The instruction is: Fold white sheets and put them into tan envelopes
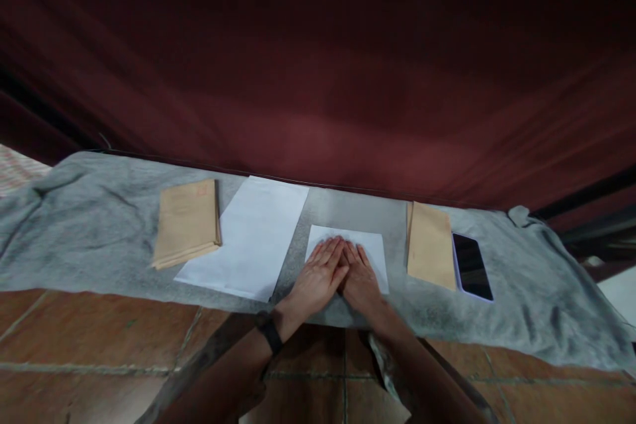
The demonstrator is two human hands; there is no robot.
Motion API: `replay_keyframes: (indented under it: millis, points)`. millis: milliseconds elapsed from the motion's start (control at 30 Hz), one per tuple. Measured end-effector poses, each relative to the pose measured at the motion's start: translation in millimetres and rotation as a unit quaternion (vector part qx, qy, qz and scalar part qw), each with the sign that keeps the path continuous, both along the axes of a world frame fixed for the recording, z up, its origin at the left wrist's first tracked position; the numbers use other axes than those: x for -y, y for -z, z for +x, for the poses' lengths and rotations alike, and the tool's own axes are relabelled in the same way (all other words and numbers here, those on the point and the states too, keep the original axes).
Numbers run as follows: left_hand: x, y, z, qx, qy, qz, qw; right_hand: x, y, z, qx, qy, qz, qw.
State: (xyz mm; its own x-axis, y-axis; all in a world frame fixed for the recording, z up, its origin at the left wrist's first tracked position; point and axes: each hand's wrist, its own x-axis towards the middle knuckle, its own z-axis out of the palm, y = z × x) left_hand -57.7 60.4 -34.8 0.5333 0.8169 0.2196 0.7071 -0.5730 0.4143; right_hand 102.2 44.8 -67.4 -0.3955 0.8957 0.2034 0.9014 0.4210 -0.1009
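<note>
A small white sheet of paper (376,252), perhaps folded, lies in the middle of the grey cloth. My left hand (320,273) rests flat on it with fingers stretched out, and a dark band circles that wrist. My right hand (360,279) also lies flat on the paper, close against the left, so that the fingers meet near its centre. Part of the paper is hidden under both hands. Larger white paper (263,232) lies just to the left, its left edge partly under a stack of brown envelopes (186,220).
Right of the small paper lie more brown envelopes (430,245), with a dark-screened phone (473,266) beside them. The grey cloth (109,225) covers a long low surface. A dark red curtain (318,93) hangs behind it, and brown floor tiles (99,331) show in front.
</note>
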Motion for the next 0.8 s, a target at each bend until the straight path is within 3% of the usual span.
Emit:
replay_keyframes:
  millis: [267,400,800]
  points:
    - [-26.7,9.8,14.5,-0.047,0.026,-0.039,0.998,18.5,1.6,1.3,-0.032,-0.040,0.007,0.999]
    - [-36.1,10.3,12.5,-0.075,0.037,-0.031,0.996,29.9,-4.0,4.6,-0.056,-0.062,-0.031,0.996]
    - [-44.8,9.8,15.7,-0.112,-0.008,-0.021,0.993,43.1,-26.8,20.5,-0.097,-0.159,-0.150,0.971]
